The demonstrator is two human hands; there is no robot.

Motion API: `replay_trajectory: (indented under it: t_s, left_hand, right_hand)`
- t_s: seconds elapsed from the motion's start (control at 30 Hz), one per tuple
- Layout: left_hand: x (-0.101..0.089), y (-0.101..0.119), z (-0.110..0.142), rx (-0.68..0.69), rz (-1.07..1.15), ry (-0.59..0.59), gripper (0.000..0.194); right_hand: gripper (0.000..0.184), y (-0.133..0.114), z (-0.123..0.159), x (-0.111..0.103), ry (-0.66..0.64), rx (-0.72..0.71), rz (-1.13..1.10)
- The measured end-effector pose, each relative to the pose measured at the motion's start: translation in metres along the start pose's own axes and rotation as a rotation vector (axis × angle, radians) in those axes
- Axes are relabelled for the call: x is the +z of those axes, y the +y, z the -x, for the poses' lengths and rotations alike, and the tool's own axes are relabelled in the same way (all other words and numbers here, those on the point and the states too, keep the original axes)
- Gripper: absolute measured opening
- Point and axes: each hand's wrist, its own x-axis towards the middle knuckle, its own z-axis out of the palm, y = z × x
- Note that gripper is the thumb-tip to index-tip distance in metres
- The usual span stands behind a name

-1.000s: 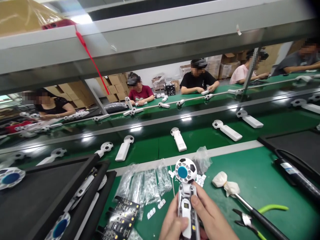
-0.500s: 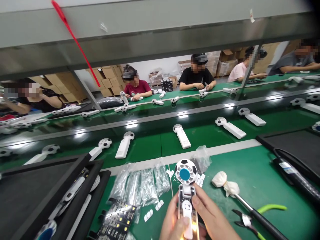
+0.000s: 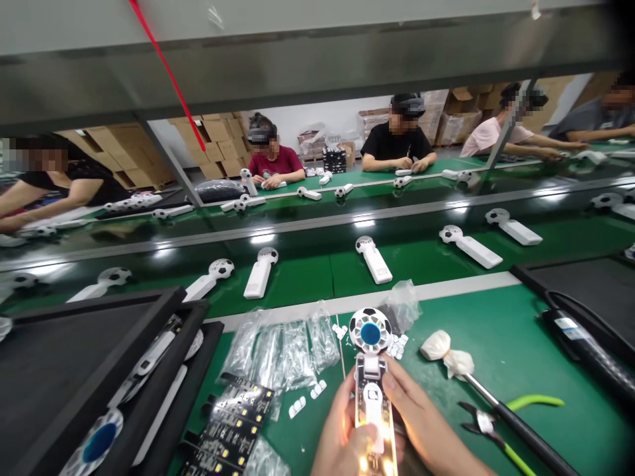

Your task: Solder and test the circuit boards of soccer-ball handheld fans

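Observation:
Between my two hands is a handheld fan (image 3: 370,334) with a round, football-patterned head and a blue centre. Its handle is see-through, with a white inner piece and glowing yellow lights near the bottom. My left hand (image 3: 342,430) is closed around the handle's left side, thumb on its front. From the right, my right hand (image 3: 414,413) grips the handle near its top, with the thumb along the edge. Left of the hands lie dark circuit boards (image 3: 235,423) and clear plastic bags (image 3: 288,350). Small white parts (image 3: 297,408) are scattered nearby.
Black foam trays (image 3: 89,370) holding fan parts stand at the left. To the right lie a cloth-wrapped mallet (image 3: 459,363), green-handled cutters (image 3: 483,423) and a black electric screwdriver (image 3: 585,344). White fans (image 3: 374,261) lie on the green conveyor (image 3: 317,264); several people sit beyond it.
The lights in the handle glow more strongly, and more of them show. Both hands keep their hold on the fan. The view has shifted slightly; the person at far left has lowered their arms.

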Motion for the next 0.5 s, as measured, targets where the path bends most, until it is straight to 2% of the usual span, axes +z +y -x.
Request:
replay_trajectory:
  t_s: [0.2,0.37,0.5]
  left_hand:
    - [-0.0008,-0.0009,0.0010,-0.012,0.002,-0.012,0.092]
    - [-0.0011,-0.0014,-0.0016,-0.028,-0.015,-0.027,0.097]
    - [-0.0033,-0.0040,-0.0033,-0.002,-0.001,-0.026,0.098]
  right_hand:
    - [0.048,-0.0045,0.0026,0.0019,0.000,0.008,-0.009]
    - [0.056,0.0004,0.0010,0.0009,0.009,0.028,-0.039]
    - [0.047,-0.0003,0.0007,0.0007,-0.001,0.012,-0.053]
